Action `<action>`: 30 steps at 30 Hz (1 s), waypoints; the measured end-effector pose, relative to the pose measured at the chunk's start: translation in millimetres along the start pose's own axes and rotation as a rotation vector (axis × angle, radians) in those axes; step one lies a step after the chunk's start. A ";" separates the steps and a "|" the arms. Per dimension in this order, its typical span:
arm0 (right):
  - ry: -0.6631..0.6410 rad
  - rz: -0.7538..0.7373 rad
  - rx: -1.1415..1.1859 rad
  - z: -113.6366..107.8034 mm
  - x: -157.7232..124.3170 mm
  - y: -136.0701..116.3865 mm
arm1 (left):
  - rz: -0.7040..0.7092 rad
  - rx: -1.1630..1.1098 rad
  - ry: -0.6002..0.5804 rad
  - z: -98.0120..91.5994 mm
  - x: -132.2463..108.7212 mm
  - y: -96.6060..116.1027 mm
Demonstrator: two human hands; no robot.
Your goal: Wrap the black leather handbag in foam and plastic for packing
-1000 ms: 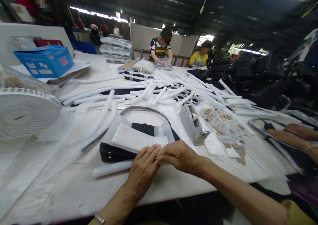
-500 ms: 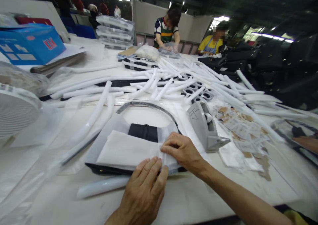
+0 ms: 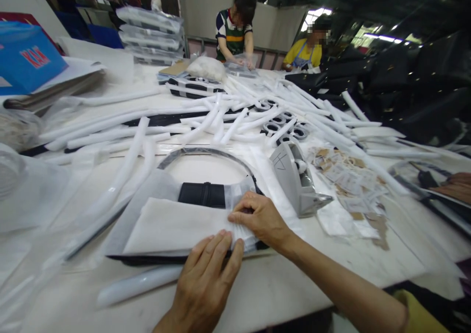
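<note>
A black handbag [image 3: 200, 194] lies flat on the white table [image 3: 279, 284], its curved handle [image 3: 206, 152] wrapped in clear film. A folded white paper sheet [image 3: 172, 227] covers its front. My left hand [image 3: 204, 279] rests flat on the sheet's near right edge, fingers stretched out. Beside it, my right hand [image 3: 257, 217] pinches the sheet's right corner against the bag, fingers curled.
A grey tape dispenser [image 3: 294, 178] stands right of the bag, with small paper tags [image 3: 346, 181] beyond it. Several white foam tubes [image 3: 221, 119] and tape rolls [image 3: 279, 127] cover the table's middle. A blue box [image 3: 25, 58] sits far left. Two people work at the far end; black bags pile up at right.
The view has tilted down and closer. My right hand moved up from the bag's near edge onto the paper's right corner; my left hand slid back toward me and flattened.
</note>
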State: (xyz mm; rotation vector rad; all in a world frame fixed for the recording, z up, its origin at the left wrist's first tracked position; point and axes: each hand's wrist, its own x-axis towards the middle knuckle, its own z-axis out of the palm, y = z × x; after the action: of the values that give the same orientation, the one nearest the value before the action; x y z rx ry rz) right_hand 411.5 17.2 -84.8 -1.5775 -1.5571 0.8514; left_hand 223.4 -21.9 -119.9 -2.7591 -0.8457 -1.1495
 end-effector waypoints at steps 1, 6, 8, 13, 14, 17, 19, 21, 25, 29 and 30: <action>0.004 0.014 -0.007 -2.1 0.9 -1.6 | 0.007 0.006 0.016 0.8 -0.1 -0.4; -0.064 0.333 -0.088 -27.7 6.0 -9.1 | 0.037 0.022 0.069 5.2 -0.7 -1.0; -0.156 0.408 -0.157 -38.0 6.4 -11.8 | 0.048 0.033 0.075 5.9 -0.7 -0.8; -0.302 0.459 -0.228 -42.8 11.1 -20.5 | 0.075 0.072 0.104 4.1 0.9 -1.5; -0.318 0.463 -0.240 -41.5 13.0 -22.1 | 0.082 0.080 0.108 3.7 1.3 -2.0; -0.344 0.459 -0.254 -38.7 18.1 -25.2 | 0.099 0.105 0.109 3.4 2.0 -3.3; -0.350 0.453 -0.244 -38.4 19.8 -25.6 | 0.108 0.115 0.109 3.8 2.2 -3.8; -0.350 0.448 -0.225 -38.3 19.8 -24.8 | 0.110 0.125 0.112 4.0 2.6 -3.9; -0.319 0.428 -0.145 -35.5 14.5 -21.2 | 0.109 0.147 0.123 2.1 4.1 -3.2; -0.272 0.402 -0.014 -30.1 7.6 -18.3 | 0.112 0.158 0.109 -0.3 4.5 -1.7; -0.270 0.403 0.016 -29.3 7.2 -18.1 | 0.111 0.158 0.106 -0.5 4.5 -1.3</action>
State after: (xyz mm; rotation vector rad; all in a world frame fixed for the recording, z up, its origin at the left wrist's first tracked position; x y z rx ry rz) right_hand 428.1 22.4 -54.2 -1.8579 -1.4232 1.3396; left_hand 225.0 -18.8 -116.7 -2.5588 -0.7289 -1.1442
